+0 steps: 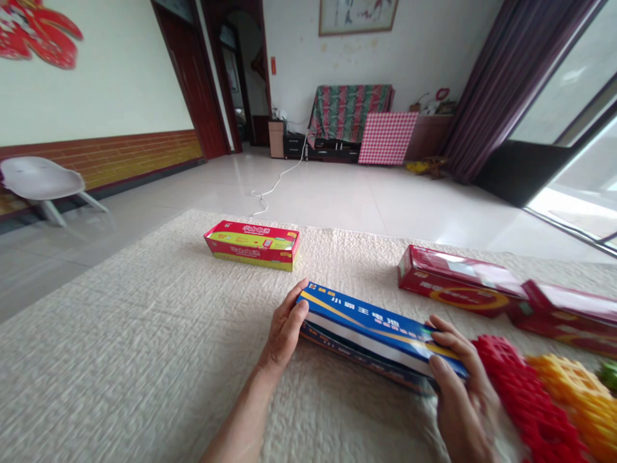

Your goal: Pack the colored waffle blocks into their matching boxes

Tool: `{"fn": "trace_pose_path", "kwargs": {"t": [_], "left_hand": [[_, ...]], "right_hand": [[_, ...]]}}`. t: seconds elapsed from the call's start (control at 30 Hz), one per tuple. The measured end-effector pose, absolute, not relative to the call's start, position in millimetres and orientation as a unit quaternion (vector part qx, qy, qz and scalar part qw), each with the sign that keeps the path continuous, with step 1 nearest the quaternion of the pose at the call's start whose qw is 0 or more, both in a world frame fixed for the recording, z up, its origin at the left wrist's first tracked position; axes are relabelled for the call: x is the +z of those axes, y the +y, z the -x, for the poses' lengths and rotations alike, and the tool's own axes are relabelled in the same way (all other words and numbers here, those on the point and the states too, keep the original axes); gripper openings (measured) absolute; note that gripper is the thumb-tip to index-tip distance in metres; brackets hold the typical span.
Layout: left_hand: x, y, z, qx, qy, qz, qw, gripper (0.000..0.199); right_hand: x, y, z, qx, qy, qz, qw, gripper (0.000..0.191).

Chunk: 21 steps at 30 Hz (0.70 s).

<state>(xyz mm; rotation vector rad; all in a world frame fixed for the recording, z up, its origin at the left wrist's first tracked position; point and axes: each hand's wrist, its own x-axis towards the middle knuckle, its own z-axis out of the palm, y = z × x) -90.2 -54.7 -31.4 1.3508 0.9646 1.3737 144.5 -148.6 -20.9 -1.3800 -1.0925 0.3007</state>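
Between my hands is a long blue battery box (361, 321) with a yellow stripe and white lettering, tilted so its top and near side show. My left hand (285, 325) grips its left end, thumb on the near edge. Around the right end, the fingers of my right hand (460, 379) are closed with the thumb in front. The underside of the box is hidden, so I cannot tell whether it touches the cloth. Beyond it on the left sits a red and yellow-green battery box (253, 244).
A cream quilted cover (159, 334) lies under everything. Two dark red boxes (460, 280) stand at the right. Nearer are red plastic lattice pieces (525, 392) and yellow ones (573, 392), with a bit of green at the edge. A white chair (43, 180) stands far left.
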Motion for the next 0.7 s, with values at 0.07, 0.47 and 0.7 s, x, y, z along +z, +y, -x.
{"fn": "trace_pose_path", "kwargs": {"t": [0.07, 0.47, 0.7], "left_hand": [[-31.3, -54.8, 90.8, 0.556, 0.395, -0.562, 0.468, 0.043], [-31.5, -56.0, 88.0, 0.568, 0.4, -0.53, 0.486, 0.045], [-35.5, -51.5, 89.0, 0.602, 0.415, -0.499, 0.465, 0.044]], "right_hand": [[-21.6, -148.5, -144.4, 0.136, -0.473, 0.601, 0.63, 0.027], [-24.4, -149.6, -149.6, 0.231, -0.478, 0.575, 0.623, 0.032], [-26.9, -151.4, -161.5, 0.347, -0.486, 0.511, 0.618, 0.047]]}}
